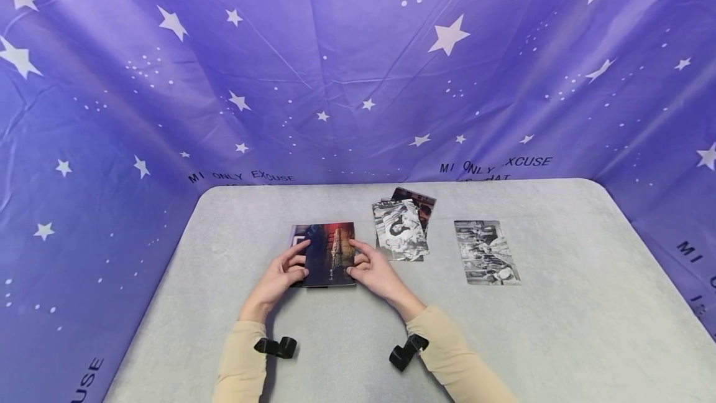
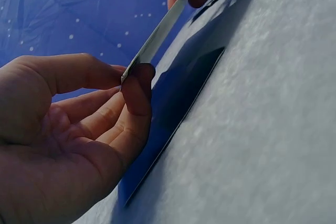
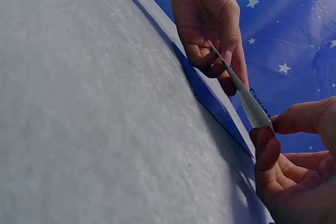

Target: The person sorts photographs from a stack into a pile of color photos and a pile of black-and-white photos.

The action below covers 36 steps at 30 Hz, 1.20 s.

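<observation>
A dark postcard (image 1: 330, 254) with a lit tower under a blue and red sky is held level by both hands. My left hand (image 1: 278, 277) pinches its left edge between thumb and fingers. On the opposite edge, my right hand (image 1: 379, 273) has the same pinch. Seen edge-on in the left wrist view, the held card (image 2: 163, 30) shows a pale underside. Below it, a dark glossy card (image 2: 178, 98) lies on the table, and part of it (image 1: 298, 233) peeks out at upper left in the head view.
Right of the hands lies a loose pile of cards, a black-and-white one (image 1: 398, 229) over a dark reddish one (image 1: 423, 201). Farther right is a single black-and-white picture card (image 1: 488, 254). A purple star-patterned cloth (image 1: 347, 79) hangs behind the grey table (image 1: 582, 328).
</observation>
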{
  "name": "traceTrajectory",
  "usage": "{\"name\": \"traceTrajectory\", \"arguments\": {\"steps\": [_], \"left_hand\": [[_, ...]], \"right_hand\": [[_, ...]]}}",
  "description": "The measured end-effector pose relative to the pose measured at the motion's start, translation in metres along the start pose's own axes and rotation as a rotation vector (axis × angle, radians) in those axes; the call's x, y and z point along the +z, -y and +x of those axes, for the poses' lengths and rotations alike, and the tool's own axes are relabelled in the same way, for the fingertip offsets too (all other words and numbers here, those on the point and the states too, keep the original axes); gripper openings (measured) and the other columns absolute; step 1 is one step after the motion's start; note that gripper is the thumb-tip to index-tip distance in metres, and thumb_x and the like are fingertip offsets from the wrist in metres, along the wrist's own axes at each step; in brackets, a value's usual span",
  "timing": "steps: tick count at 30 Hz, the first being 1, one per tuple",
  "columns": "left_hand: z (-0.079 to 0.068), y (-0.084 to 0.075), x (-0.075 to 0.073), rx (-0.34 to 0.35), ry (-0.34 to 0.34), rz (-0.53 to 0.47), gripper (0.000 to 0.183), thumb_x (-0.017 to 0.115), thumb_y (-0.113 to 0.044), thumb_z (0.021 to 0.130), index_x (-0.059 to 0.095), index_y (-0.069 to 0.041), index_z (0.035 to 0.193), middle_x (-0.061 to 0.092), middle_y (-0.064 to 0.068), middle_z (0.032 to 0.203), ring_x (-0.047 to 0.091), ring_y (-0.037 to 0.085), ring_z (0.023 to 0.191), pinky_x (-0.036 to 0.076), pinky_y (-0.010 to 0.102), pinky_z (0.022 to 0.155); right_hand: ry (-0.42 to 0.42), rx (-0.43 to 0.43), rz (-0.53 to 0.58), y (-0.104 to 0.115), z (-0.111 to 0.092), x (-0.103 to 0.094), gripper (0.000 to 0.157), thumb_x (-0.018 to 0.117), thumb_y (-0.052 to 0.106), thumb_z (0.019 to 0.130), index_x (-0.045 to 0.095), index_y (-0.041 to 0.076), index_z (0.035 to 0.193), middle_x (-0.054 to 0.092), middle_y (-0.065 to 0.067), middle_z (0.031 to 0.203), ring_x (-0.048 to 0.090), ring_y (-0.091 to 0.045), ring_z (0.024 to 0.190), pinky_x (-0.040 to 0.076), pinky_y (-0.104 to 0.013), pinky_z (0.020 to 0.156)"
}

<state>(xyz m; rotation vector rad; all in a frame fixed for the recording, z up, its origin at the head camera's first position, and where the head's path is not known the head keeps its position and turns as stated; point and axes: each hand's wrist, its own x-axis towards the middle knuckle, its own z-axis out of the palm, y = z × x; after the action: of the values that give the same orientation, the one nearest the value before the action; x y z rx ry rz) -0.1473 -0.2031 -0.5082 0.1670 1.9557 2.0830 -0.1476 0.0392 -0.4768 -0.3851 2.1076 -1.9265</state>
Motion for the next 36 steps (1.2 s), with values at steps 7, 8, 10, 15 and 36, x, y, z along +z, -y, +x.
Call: {"name": "traceTrajectory", "arguments": {"steps": [7, 8, 10, 15, 36], "left_hand": [[-0.003, 0.001, -0.012, -0.003, 0.012, 0.006, 0.069, 0.052, 0.019, 0.081, 0.027, 0.013, 0.145, 0.057, 0.01, 0.101, 0.061, 0.008, 0.082, 0.049, 0.019, 0.075], [-0.003, 0.002, -0.014, -0.001, 0.015, 0.006, 0.069, 0.052, 0.019, 0.081, 0.026, 0.013, 0.145, 0.057, 0.01, 0.101, 0.062, 0.008, 0.083, 0.049, 0.019, 0.075], [-0.004, 0.002, -0.018, 0.008, 0.022, 0.0, 0.068, 0.051, 0.018, 0.082, 0.026, 0.013, 0.145, 0.058, 0.009, 0.101, 0.062, 0.008, 0.084, 0.049, 0.019, 0.075], [-0.007, 0.003, -0.027, 0.038, 0.046, -0.034, 0.067, 0.05, 0.018, 0.083, 0.024, 0.015, 0.145, 0.061, 0.006, 0.103, 0.062, 0.007, 0.084, 0.048, 0.018, 0.073], [-0.012, -0.005, -0.045, -0.088, -0.1, 0.205, 0.057, 0.052, 0.012, 0.084, 0.038, 0.012, 0.14, 0.055, 0.022, 0.113, 0.057, 0.008, 0.082, 0.046, 0.02, 0.066]], "right_hand": [[0.003, -0.005, -0.041, -0.008, 0.005, 0.01, 0.062, 0.062, -0.009, 0.079, 0.039, -0.016, 0.136, 0.053, -0.007, 0.081, 0.045, -0.004, 0.062, 0.04, -0.015, 0.059], [0.011, -0.001, -0.035, -0.004, 0.005, 0.011, 0.062, 0.062, -0.01, 0.079, 0.038, -0.017, 0.136, 0.053, -0.009, 0.081, 0.047, -0.006, 0.063, 0.041, -0.015, 0.059], [0.024, 0.009, -0.028, 0.003, 0.004, 0.014, 0.062, 0.06, -0.012, 0.079, 0.037, -0.019, 0.136, 0.052, -0.011, 0.082, 0.047, -0.008, 0.064, 0.041, -0.015, 0.06], [0.028, 0.005, -0.06, -0.017, 0.016, 0.022, 0.064, 0.061, -0.011, 0.08, 0.035, -0.017, 0.137, 0.051, -0.011, 0.082, 0.048, -0.007, 0.063, 0.041, -0.016, 0.058], [0.052, -0.034, -0.383, -0.026, 0.032, 0.044, 0.064, 0.07, 0.008, 0.081, 0.044, -0.012, 0.136, 0.059, 0.002, 0.074, 0.051, -0.003, 0.058, 0.047, -0.022, 0.061]]}}
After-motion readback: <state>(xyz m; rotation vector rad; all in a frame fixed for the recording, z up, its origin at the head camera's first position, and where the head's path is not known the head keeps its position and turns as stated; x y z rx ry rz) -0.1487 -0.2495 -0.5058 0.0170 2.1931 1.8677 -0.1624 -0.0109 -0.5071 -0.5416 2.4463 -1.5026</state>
